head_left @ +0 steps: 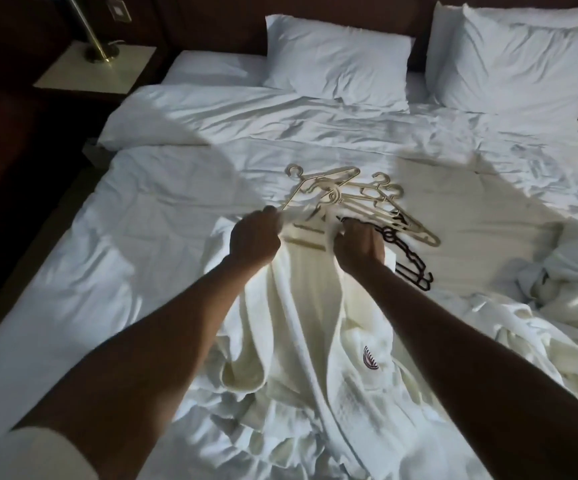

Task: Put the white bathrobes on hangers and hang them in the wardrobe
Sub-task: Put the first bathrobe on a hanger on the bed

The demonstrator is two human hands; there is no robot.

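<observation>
While both arms reached out over the bed, the scene read as follows.

Left hand: the left hand (pixel 254 237) was curled tight, gripping the collar edge of the white bathrobe (pixel 318 341) on its left side.
Right hand: the right hand (pixel 362 245) was likewise clenched on the collar's right side, so the neck opening was spread between the two fists.
Bathrobe: it was lifted at the collar and trailed down towards the camera, its lower part crumpled on the bed (pixel 142 254); a small dark emblem (pixel 370 357) showed on the chest.
Hangers: a loose heap of cream hangers (pixel 343 190) lay on the duvet just beyond the hands; dark hangers (pixel 408 258) lay beside the right hand, partly behind it.
Second bathrobe: another white bathrobe (pixel 523 334) lay bunched at the right edge of the bed.
Head of bed: two pillows (pixel 339 60) leaned against the dark headboard.
Bedside: a brass lamp (pixel 93 36) stood on the worktop (pixel 97 72) at the left.
</observation>
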